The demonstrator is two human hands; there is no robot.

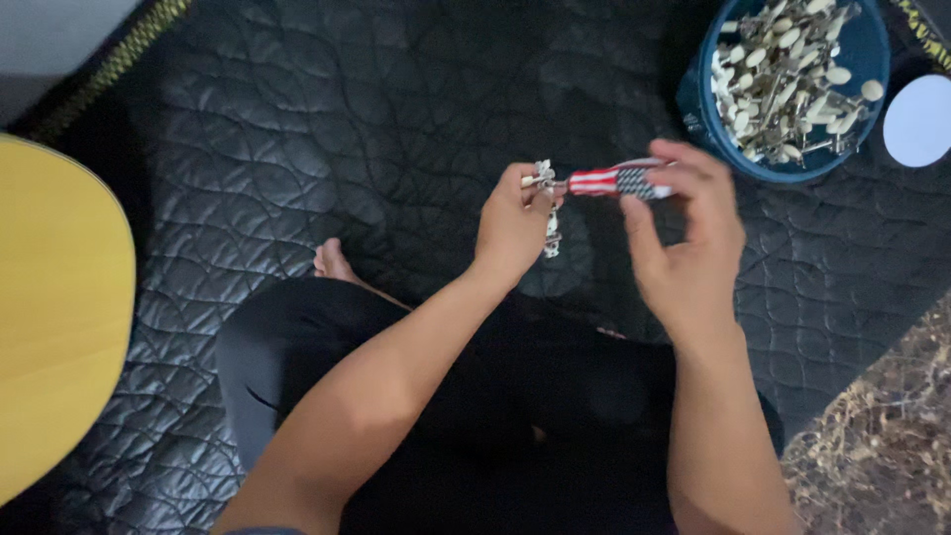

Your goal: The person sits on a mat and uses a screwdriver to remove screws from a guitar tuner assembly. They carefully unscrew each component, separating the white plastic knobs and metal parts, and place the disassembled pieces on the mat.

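My left hand pinches a small metal part with pale knobs; more of it hangs below the fingers. My right hand grips a screwdriver with a red, white and blue striped handle. Its tip meets the metal part held by the left hand. Both hands hover above a black quilted mat, over my crossed legs in dark clothing.
A blue bowl at the top right is heaped with several similar metal parts with cream knobs. Beside it lies a white round lid. A yellow curved surface fills the left edge. Brown speckled floor shows at the bottom right.
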